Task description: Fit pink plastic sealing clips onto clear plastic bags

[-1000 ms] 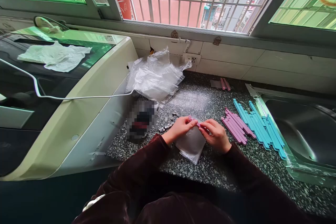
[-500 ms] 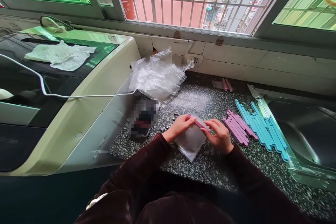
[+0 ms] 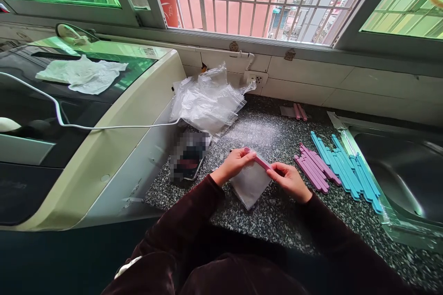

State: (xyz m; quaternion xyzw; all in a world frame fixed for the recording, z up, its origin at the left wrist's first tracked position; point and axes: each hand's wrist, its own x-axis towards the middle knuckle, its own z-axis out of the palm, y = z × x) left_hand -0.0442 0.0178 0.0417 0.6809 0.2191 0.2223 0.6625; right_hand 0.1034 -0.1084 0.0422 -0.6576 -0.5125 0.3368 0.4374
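Note:
Between my two hands stretches a slim pink bag clip (image 3: 263, 162), slanting down to the right. Its left end is pinched by my left hand (image 3: 237, 162), the thumb on top. My right hand (image 3: 286, 179) grips the other end with thumb and fingers. Just below the clip lies a clear plastic bag (image 3: 251, 186), its top edge at the clip; whether that edge is caught in the clip I cannot tell. To the right of my right hand are several pink clips (image 3: 314, 168) in a row, and beyond them several turquoise clips (image 3: 346, 166).
A pile of clear bags (image 3: 209, 101) lies by the wall, with a blurred phone (image 3: 190, 156) in front. A large appliance (image 3: 138, 97) stands left. Two pink clips (image 3: 300, 112) lie at the back. A steel sink (image 3: 401, 170) is on the right.
My right hand has slid along the clip to its lower right end, so more of the pink strip shows between my hands. My left hand stays at the upper end.

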